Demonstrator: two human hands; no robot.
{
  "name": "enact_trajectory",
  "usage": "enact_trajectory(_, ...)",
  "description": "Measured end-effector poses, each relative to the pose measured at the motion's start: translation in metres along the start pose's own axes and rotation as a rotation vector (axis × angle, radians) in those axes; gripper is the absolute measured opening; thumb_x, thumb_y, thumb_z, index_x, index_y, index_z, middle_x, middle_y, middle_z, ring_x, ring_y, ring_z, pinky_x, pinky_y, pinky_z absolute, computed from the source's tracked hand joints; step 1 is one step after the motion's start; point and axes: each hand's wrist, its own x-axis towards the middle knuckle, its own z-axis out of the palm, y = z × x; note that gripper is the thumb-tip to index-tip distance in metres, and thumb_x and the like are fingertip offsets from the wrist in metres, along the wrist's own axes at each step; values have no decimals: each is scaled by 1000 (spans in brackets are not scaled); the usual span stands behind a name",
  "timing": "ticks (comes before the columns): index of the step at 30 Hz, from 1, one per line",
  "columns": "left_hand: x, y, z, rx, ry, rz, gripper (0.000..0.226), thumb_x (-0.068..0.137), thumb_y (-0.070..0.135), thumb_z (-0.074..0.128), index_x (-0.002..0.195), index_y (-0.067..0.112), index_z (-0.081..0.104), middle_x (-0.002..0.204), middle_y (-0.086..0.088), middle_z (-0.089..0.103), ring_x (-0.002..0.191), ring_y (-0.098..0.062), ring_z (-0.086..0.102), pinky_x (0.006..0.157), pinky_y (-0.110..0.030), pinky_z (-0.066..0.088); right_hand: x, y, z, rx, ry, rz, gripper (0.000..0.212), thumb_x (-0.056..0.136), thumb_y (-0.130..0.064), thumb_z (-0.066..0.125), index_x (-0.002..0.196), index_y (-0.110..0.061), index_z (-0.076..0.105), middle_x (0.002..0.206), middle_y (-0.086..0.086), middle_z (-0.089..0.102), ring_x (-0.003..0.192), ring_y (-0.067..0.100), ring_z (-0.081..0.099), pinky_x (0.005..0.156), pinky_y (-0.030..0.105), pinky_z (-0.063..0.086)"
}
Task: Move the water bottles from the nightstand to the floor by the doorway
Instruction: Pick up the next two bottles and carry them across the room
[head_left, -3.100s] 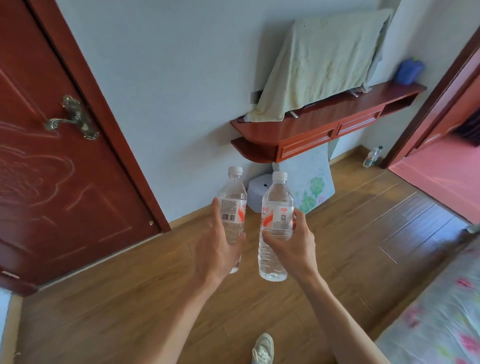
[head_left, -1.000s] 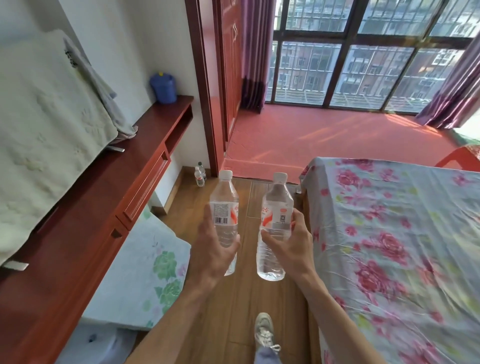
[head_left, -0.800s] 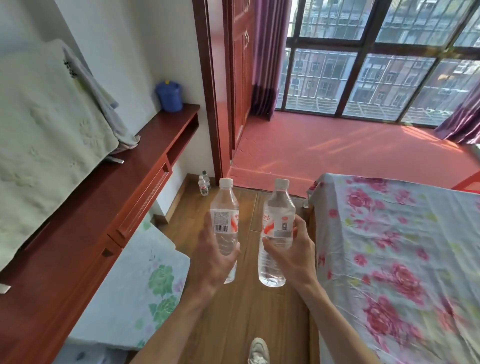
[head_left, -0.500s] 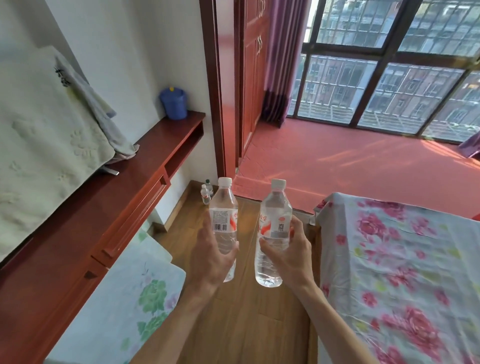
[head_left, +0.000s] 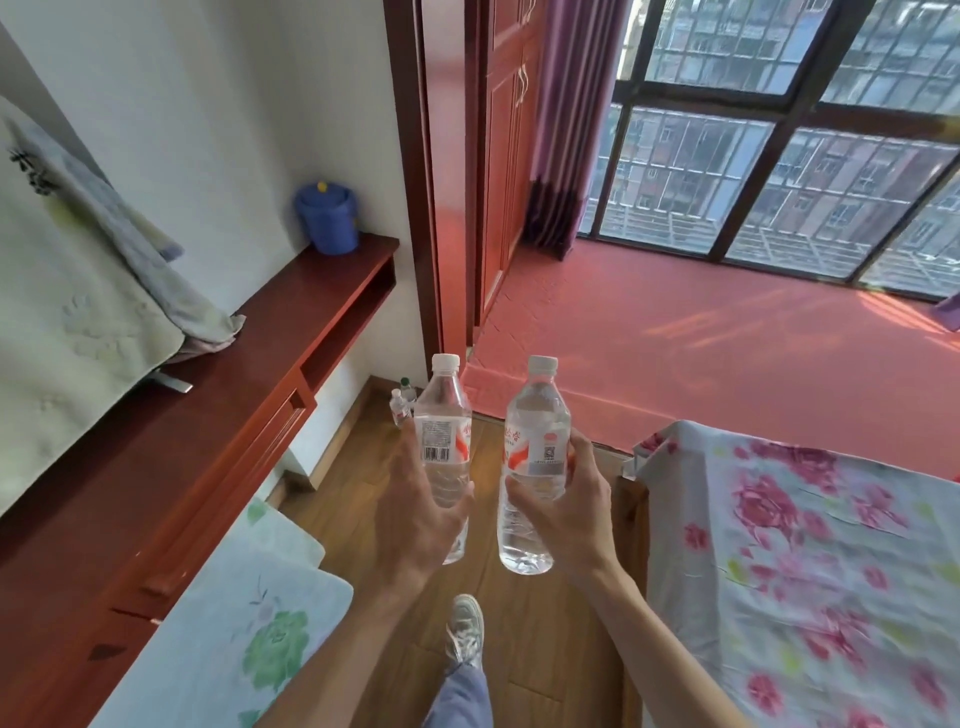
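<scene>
I hold two clear water bottles with white caps upright in front of me. My left hand grips the left bottle around its lower half. My right hand grips the right bottle at its red and white label. Ahead, two small bottles stand on the wooden floor by the red doorway frame, against the wall.
A red wooden shelf unit runs along the left wall, with a cloth-covered screen and a blue container on it. A floral panel leans below it. A bed with a flowered sheet fills the right. My foot is on the floor.
I have walked forward along the gap between shelf and bed; the doorway and the small floor bottles are closer. Both hands keep the same grip on their bottles.
</scene>
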Motion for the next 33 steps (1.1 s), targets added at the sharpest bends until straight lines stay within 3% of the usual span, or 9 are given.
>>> enact_trajectory(6,79,-19,30,-24,-14,-17,98,75,47,78,150,28,18,131,-2,54,100,-10,64,70,-24,60,81,11,30,-33,-27,-9,80,63,-57,80,129,-31,43,108,-13,65,91,4,67,79,34,59)
enact_trajectory(8,105,-25,38,-35,-16,-26,98,75,50,76,151,28,17,131,-1,55,100,-10,64,70,-22,59,108,12,42,-32,-31,-2,85,61,-65,77,131,-32,42,110,-12,65,93,4,67,79,34,59)
enact_trajectory(11,145,-34,48,-69,-26,-37,98,76,52,74,150,33,13,125,0,58,91,-9,66,62,-19,58,148,11,61,-27,-40,16,88,57,-78,69,129,-36,40,107,-15,64,91,3,66,79,33,59)
enact_trajectory(15,189,-40,58,-111,-27,-48,96,76,50,76,148,35,14,120,4,59,84,-7,66,56,-13,54,192,11,81,-32,-65,23,89,57,-79,68,129,-34,41,107,-17,62,91,2,65,78,31,58)
enact_trajectory(22,251,-54,68,-131,3,-92,93,75,64,71,146,37,16,118,4,59,82,-6,67,51,-24,58,257,17,116,-22,-117,29,78,58,-67,73,123,-35,44,102,-14,64,88,6,66,76,39,58)
enact_trajectory(27,288,-64,79,-112,58,-125,93,75,66,70,146,38,16,117,6,59,89,-6,65,57,-27,59,300,27,139,1,-170,9,70,60,-55,76,120,-39,43,102,-10,64,87,5,66,74,33,58)
enact_trajectory(33,334,-82,105,-39,98,-196,103,73,70,69,151,31,14,126,7,55,95,-6,64,59,-26,59,366,45,168,10,-269,-21,69,59,-54,77,118,-39,43,99,-10,64,82,3,66,70,29,57)
